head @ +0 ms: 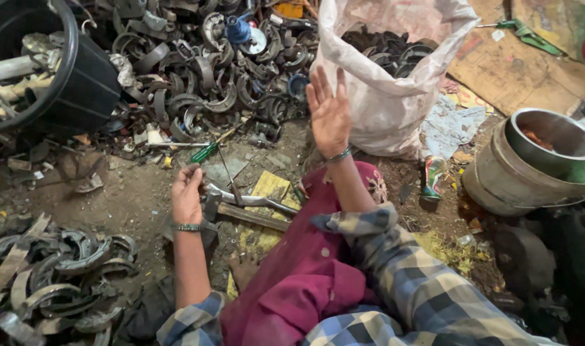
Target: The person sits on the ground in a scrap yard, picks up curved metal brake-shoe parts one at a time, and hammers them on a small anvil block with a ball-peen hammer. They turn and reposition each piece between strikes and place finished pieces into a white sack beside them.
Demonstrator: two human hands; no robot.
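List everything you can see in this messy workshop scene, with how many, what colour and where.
curved metal pieces: a large heap, dark grey, top centre on the ground
second heap of curved pieces: many, grey, bottom left
sack: one, whitish, top centre right, open, with dark metal pieces inside
black tub: one, top left, tilted, holding pale scrap
metal pot: one, grey, right edge
screwdriver: one, green handle, on the ground by the large heap
hammer: one, metal head, on the ground by the left hand
can: one, crushed, multicoloured, below the sack
cardboard: flattened, brown, top right
left hand: lowered next to the hammer, bracelet on the wrist
right hand: raised, open, empty, in front of the sack
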